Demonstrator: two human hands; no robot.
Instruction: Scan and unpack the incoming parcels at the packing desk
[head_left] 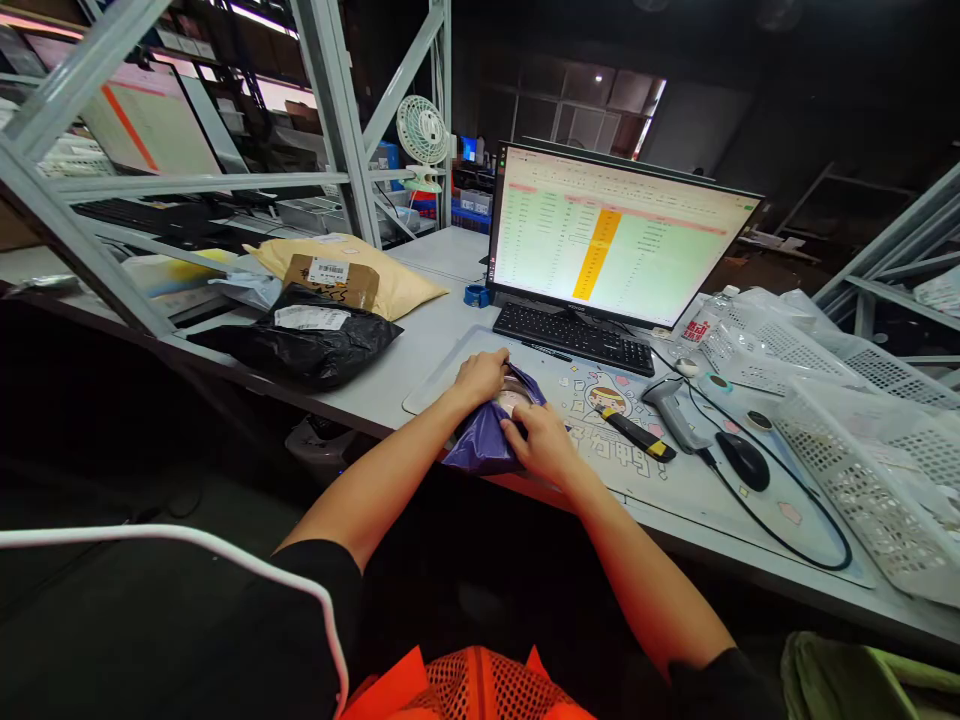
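A purple plastic mailing bag [484, 445] lies at the desk's front edge, its mouth spread apart between my hands. Inside the opening a pale, shiny item [513, 395] shows; its kind I cannot make out. My left hand [482, 377] grips the far left rim of the bag with curled fingers. On the right side, my right hand [541, 438] is closed on the bag's edge, thumb toward the opening. A yellow-and-black utility knife [636, 433] rests on the desk mat [450, 385] to the right of my right hand.
Behind the bag stand a keyboard [574, 338] and a monitor [622, 235]. To the left lie a black parcel [307, 340], a brown box [334, 283] and a yellow padded envelope [401, 280]. On the right are a barcode scanner [675, 415], a mouse [742, 460] and white baskets [847, 480].
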